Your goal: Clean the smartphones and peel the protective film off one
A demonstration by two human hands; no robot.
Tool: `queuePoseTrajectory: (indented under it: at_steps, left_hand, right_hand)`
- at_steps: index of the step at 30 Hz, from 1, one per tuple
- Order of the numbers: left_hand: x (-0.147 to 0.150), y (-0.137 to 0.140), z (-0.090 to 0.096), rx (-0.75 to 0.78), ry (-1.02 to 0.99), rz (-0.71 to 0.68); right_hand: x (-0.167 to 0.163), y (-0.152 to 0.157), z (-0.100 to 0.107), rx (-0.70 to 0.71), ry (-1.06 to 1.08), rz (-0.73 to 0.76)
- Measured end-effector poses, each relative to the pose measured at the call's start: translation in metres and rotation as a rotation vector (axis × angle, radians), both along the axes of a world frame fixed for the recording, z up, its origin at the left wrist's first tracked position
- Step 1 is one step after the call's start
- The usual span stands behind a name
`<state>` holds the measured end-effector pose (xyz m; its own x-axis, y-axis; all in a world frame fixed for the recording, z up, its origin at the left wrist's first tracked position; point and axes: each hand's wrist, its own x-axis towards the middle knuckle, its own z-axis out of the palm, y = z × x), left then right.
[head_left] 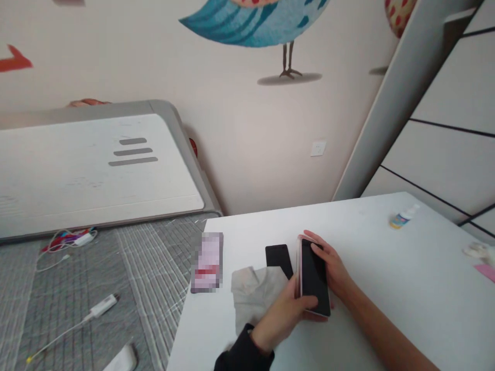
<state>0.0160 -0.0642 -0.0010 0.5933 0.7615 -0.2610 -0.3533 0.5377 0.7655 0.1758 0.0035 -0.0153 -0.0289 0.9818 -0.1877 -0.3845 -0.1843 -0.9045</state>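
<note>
A smartphone (pixel 314 278) with a dark screen and a pale edge is held upright-lengthwise above the white table. My left hand (pixel 290 306) grips its lower left side, thumb across the bottom of the screen. On the upper right, my right hand (pixel 330 263) holds it too, with a thumb on the screen's top corner and fingers behind the back. Just left of it lies a second dark phone or flat black slab (pixel 279 258), partly covered by a crumpled grey cloth (pixel 255 293). My left forearm hides part of the cloth.
A blurred-out pinkish rectangular item (pixel 209 263) lies at the table's (pixel 371 309) left edge. A small bottle (pixel 402 217) stands at the far right, with white and pink items (pixel 479 253) beyond. On the bed (pixel 96 278) at left are cables and a white adapter (pixel 103 306).
</note>
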Motion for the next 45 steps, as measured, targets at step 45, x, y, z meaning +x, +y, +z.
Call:
queuePoseTrajectory:
  at_steps: [45]
  left_hand:
    - [0.024, -0.044, 0.005, -0.046, -0.161, 0.014]
  right_hand:
    - [0.001, -0.019, 0.018, -0.209, 0.538, 0.404]
